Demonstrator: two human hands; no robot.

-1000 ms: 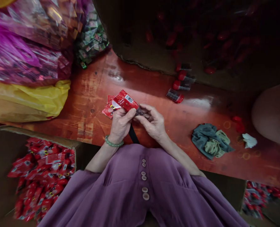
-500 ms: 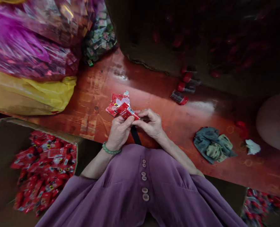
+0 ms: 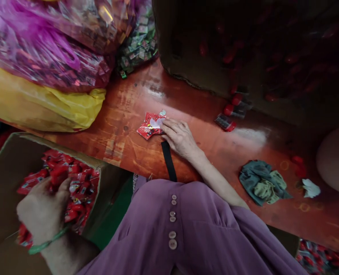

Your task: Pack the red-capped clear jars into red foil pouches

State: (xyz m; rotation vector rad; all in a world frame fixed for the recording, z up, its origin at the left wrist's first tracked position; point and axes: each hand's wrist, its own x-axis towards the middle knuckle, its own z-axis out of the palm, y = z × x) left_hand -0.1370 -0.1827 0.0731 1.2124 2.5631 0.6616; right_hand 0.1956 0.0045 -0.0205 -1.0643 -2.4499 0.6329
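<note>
We are resting our right hand [image 3: 180,138] on the red table [image 3: 120,114], fingers loosely spread, fingertips touching the small stack of red wrappers [image 3: 150,126] lying just to its left. Meanwhile our left hand [image 3: 44,210] is curling down into the cardboard box [image 3: 11,160] of red packets [image 3: 77,187]; whether it is clamping one, we cannot tell.

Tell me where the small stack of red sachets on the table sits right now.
Head view, center: the red sachets lie on the red table, touching the right hand's fingers, beside a black strap.
</note>
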